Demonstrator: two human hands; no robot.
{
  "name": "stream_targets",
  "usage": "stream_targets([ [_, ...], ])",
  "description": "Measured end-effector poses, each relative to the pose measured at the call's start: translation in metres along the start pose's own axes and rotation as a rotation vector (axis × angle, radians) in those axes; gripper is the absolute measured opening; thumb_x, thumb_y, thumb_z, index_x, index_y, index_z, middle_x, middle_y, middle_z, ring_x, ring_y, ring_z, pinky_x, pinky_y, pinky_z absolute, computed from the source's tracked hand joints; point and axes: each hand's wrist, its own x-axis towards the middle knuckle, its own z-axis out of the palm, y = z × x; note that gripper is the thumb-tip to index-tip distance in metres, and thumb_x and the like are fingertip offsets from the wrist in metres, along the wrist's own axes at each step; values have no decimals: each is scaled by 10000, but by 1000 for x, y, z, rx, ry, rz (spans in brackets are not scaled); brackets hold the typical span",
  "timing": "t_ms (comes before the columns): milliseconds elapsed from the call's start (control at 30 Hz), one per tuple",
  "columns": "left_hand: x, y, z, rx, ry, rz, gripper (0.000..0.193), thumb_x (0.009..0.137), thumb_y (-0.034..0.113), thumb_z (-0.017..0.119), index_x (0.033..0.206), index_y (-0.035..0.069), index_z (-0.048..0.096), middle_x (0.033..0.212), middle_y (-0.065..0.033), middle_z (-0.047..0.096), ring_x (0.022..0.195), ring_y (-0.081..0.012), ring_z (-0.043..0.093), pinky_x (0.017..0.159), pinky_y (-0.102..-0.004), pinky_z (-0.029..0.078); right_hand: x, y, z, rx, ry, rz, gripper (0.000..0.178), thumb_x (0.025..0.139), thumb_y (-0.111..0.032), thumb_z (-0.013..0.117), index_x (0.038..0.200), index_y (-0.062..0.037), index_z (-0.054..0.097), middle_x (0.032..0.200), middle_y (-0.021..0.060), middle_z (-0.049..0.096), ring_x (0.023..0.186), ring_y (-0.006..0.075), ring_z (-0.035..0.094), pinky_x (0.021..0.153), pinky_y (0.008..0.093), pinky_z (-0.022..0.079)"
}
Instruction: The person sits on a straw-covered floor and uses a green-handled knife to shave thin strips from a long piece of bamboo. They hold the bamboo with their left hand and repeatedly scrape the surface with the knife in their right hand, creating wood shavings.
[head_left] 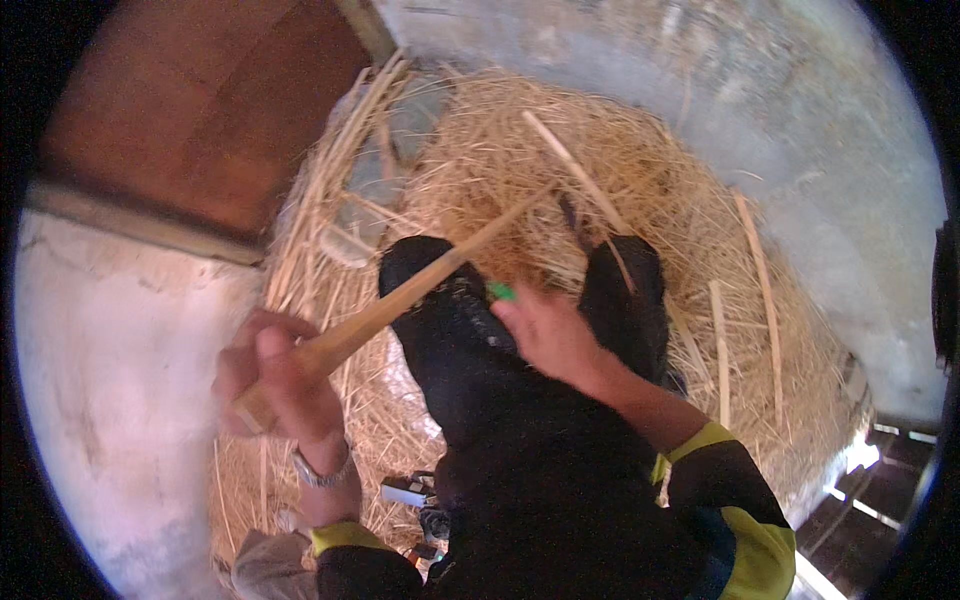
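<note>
My left hand (282,375), with a metal-banded watch (322,467) on its wrist, is closed round the thick end of a pale bamboo strip (400,297). The strip slants up and to the right across my left knee, its thin far end over the shavings. Over my lap, between my knees, my right hand (560,340) is closed on a small green thing (501,291). Only a bit of that green shows past the fingers, so its kind cannot be made out. The right hand is slightly blurred and sits below the strip, apart from it.
A deep heap of straw-like shavings (480,130) covers the floor before me. Several loose strips lie on it, one (722,350) at the right. A brown door panel (200,110) stands at the upper left, with pale walls (800,150) around. Small gadgets (410,492) lie beside my left hip.
</note>
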Motion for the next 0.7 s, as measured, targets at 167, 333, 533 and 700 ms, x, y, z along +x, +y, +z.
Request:
stream_targets([
  [167,-34,-10,13,-127,64,258,111,884,59,468,894,-23,542,680,-103,398,516,-171,401,405,-279,431,14,70,5,-95,34,365,359,906,-350,451,915,3,518,692,249,581,639,438,574,558,517,455],
  [333,-33,19,18,102,225,-9,229,824,165,452,668,11,385,568,-130,431,489,-188,417,502,-306,363,-3,-5,-19,5,-19,-97,328,920,-289,447,979,29,506,588,242,544,588,415,575,502,482,454],
  [533,-29,30,31,-23,235,1,228,804,164,456,652,14,377,598,-84,374,549,-213,465,538,-321,383,4,22,-20,-87,-90,206,312,912,-301,464,923,9,492,582,224,542,567,418,562,486,479,446],
  [700,-25,34,38,-54,212,82,267,829,148,416,771,-107,475,653,-104,380,527,-234,470,518,-321,432,-21,-23,-31,138,-196,-64,308,893,-310,498,926,-4,491,595,211,548,586,423,562,507,487,443],
])
